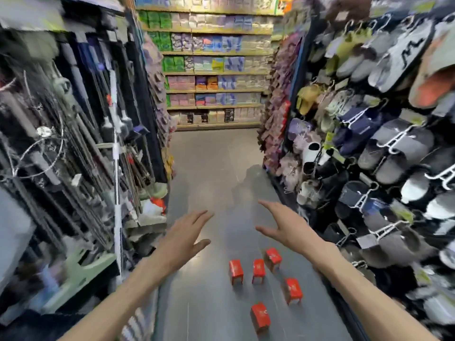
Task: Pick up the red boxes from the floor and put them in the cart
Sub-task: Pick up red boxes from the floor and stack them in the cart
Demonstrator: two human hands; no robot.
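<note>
Several small red boxes stand upright on the grey aisle floor (211, 168), scattered below and between my arms: one at the left (236, 271), one in the middle (258, 270), one farther back (272, 259), one to the right (293, 290) and the nearest one (260, 317). My left hand (183, 238) and my right hand (283, 223) are stretched forward above the floor, fingers straight and spread, holding nothing. Both hands are well above and beyond the boxes. No cart is in view.
A rack of hanging tools and rods (73, 143) lines the left side. Slippers on hangers (369, 143) fill the right rack. Shelves of packaged goods (211, 70) close the far end of the narrow aisle.
</note>
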